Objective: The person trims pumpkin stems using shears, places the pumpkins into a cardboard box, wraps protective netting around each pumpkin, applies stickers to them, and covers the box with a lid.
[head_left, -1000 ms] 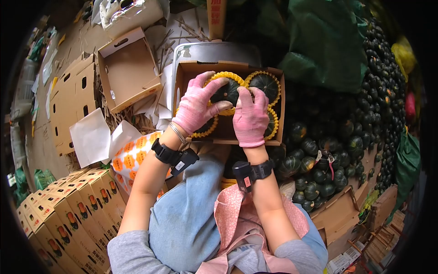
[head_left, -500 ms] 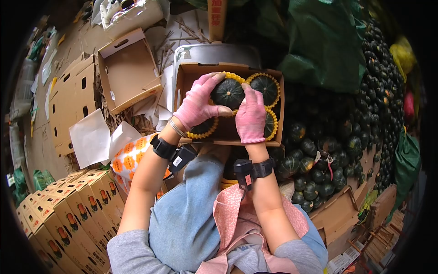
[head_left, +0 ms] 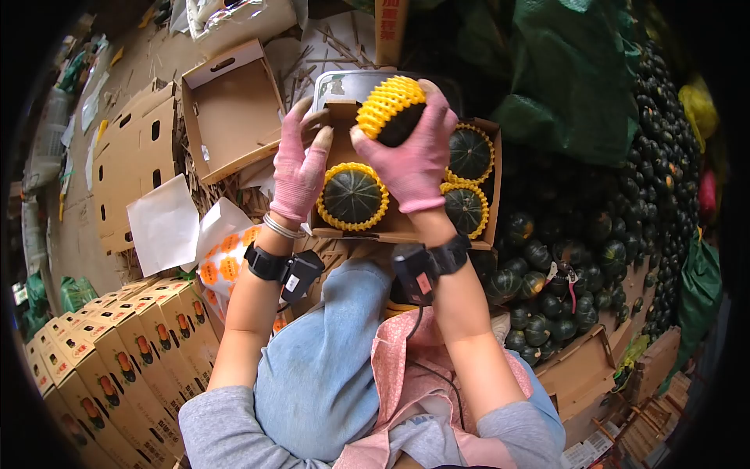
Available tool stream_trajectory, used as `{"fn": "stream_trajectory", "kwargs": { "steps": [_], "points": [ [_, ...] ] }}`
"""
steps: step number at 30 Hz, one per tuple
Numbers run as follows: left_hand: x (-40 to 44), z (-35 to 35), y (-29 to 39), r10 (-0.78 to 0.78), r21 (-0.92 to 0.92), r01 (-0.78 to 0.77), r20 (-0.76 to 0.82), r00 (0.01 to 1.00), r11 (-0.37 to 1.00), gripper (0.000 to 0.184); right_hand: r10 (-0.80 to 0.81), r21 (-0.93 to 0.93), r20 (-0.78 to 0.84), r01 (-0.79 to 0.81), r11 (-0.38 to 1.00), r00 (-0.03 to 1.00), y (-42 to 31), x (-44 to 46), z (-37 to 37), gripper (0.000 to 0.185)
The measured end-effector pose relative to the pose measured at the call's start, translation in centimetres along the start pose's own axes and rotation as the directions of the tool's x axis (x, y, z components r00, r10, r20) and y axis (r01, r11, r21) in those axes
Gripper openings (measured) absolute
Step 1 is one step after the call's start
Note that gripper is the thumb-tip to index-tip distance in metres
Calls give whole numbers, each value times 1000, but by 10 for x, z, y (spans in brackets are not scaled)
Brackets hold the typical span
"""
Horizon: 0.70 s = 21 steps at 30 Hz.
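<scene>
"Hands first?"

"Right hand (head_left: 418,160), pink glove: fingers and thumb curved round the netted squash (head_left: 389,111), gripping it from its right side. Left hand (head_left: 301,168), same glove: part open, fingers loosely bent, no hold on anything that I can see. It hangs over the left edge of the packing box (head_left: 400,215), apart from the squash I hold. Can't tell whether it touches the wall."

"Where is the netted squash?"

"Lifted, above the far side of the packing box."

"And in the box?"

"Three more dark green squashes, each in a yellow foam collar: the near-left one (head_left: 351,197), the far-right one (head_left: 470,153), the near-right one (head_left: 465,209). The two on the right sit close together. The near-left one stands apart from them, brown card floor between."

"Other containers?"

"A shallow tray box (head_left: 234,109) to the left, inner floor showing. Printed cartons (head_left: 144,344) in rows at lower left."

"Which way does yours point?"

"Tipped. Collar toward the upper left, dark bare end toward the lower right, into my palm. Squat and rounded, so little long axis to speak of; its end-to-end line slants from upper left to lower right. The near-left one lies ribbed end up, pale centre toward me, ribs fanning out."
</scene>
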State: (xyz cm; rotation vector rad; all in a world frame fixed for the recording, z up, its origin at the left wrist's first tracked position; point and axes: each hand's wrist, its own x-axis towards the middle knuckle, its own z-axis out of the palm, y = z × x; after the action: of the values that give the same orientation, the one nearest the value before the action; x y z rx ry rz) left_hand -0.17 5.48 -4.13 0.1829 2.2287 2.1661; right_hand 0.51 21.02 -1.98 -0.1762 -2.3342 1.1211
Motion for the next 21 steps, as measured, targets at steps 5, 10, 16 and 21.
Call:
{"fn": "stream_trajectory", "kwargs": {
  "steps": [5,10,16,21],
  "points": [
    [-11,-15,-74,184,686,-90,-64,981,722,52,-136,-44,76,140,989,988,10,-8,58,96],
    [-13,-13,-80,1,393,39,-100,995,919,45,7,-379,219,78,922,976,25,-28,61,91],
    [-12,-8,-76,-73,294,116,-155,985,949,41,-63,-349,165,118,930,984,22,-37,65,81],
    [-12,-6,-72,-130,222,175,-206,970,959,41,121,-513,314,61,856,942,8,-29,61,74]
  ]
}}
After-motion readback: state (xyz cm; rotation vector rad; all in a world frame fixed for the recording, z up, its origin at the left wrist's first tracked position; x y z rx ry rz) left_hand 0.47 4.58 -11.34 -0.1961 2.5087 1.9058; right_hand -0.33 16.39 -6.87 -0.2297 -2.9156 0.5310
